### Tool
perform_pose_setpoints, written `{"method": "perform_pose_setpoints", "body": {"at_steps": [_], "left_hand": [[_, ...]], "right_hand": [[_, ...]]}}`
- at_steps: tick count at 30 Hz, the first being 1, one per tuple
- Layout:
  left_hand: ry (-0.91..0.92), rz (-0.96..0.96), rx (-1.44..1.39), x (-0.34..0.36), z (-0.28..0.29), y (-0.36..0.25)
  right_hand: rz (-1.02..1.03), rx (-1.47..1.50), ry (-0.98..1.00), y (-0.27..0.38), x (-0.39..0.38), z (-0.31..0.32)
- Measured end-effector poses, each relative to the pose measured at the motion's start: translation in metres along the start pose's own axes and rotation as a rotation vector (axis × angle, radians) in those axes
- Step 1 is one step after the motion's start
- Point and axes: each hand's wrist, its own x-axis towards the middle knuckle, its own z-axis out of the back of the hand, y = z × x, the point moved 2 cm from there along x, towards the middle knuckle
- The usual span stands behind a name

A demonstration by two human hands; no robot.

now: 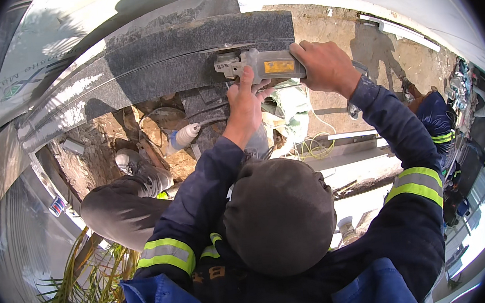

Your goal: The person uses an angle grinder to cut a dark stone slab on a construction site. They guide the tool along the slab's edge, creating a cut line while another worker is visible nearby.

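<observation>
My right hand (325, 66) wraps round the rear body of a grey power tool (266, 63) with a yellow label. My left hand (244, 107) grips the tool's front underside, thumb raised along it. The tool rests on a long, dusty dark stone strip (158, 63), which has a groove along it. Just below my hands lie a white cylindrical object (185, 135) with a cable and some pale crumpled sheeting (291, 109). A rounded dark grey cloth-covered form (278, 218) sits between my forearms.
A co-worker (432, 124) in navy with reflective bands is at the right, near clutter. Yellow-green cord (315, 147) loops below the tool. A grey-clad leg and shoe (136, 167) are at the left, palm fronds (64, 297) at lower left, white panels (40, 48) behind the stone.
</observation>
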Motion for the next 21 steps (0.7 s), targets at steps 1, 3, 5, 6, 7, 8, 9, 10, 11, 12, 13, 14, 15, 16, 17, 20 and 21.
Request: {"method": "perform_pose_setpoints", "body": {"at_steps": [1, 3, 5, 6, 7, 8, 9, 10, 11, 12, 13, 14, 15, 16, 17, 20, 21], "left_hand": [[-0.002, 0.001, 0.0, 0.001, 0.001, -0.001], [-0.028, -0.005, -0.016, 0.001, 0.0, -0.002], [-0.075, -0.017, -0.048, 0.0, -0.003, -0.003], [-0.082, -0.013, -0.048, 0.0, -0.003, -0.003], [-0.088, -0.008, -0.049, 0.0, -0.003, -0.003], [-0.095, -0.004, -0.049, 0.0, -0.003, -0.003], [-0.091, -0.004, -0.047, 0.001, -0.002, -0.002], [-0.088, -0.004, -0.045, 0.002, -0.001, -0.002], [-0.083, -0.004, -0.043, 0.002, 0.0, -0.001], [-0.084, -0.002, -0.045, 0.002, -0.001, -0.001], [-0.084, 0.001, -0.046, 0.002, -0.002, -0.001], [-0.084, 0.005, -0.047, 0.002, -0.003, -0.002], [-0.068, 0.016, -0.04, 0.002, -0.002, -0.001], [-0.052, 0.027, -0.033, 0.003, -0.002, 0.0], [-0.036, 0.038, -0.025, 0.004, -0.001, 0.001], [-0.057, 0.067, -0.062, 0.005, -0.003, 0.007], [-0.042, 0.06, -0.068, 0.006, -0.005, 0.008]], "right_hand": [[0.006, -0.002, -0.007, 0.0, 0.001, 0.0], [0.008, 0.003, -0.01, 0.0, 0.002, -0.003], [0.0, 0.014, -0.001, -0.001, 0.003, -0.007], [-0.006, 0.012, 0.007, -0.001, 0.003, -0.008], [-0.013, 0.01, 0.014, -0.001, 0.003, -0.009], [-0.02, 0.007, 0.021, -0.001, 0.003, -0.011], [-0.022, 0.005, 0.017, -0.001, 0.003, -0.013], [-0.025, 0.002, 0.013, -0.001, 0.003, -0.015], [-0.029, -0.002, 0.009, -0.001, 0.003, -0.016], [-0.027, -0.004, 0.01, -0.002, 0.002, -0.017], [-0.026, -0.007, 0.012, -0.002, 0.003, -0.016], [-0.026, -0.01, 0.013, -0.002, 0.002, -0.016], [-0.025, -0.005, 0.018, -0.002, 0.002, -0.015], [-0.025, 0.0, 0.023, -0.001, 0.001, -0.013], [-0.025, 0.004, 0.028, -0.001, 0.001, -0.012], [-0.028, -0.002, 0.011, 0.0, -0.004, -0.003], [-0.033, -0.006, 0.012, -0.001, -0.006, -0.001]]}}
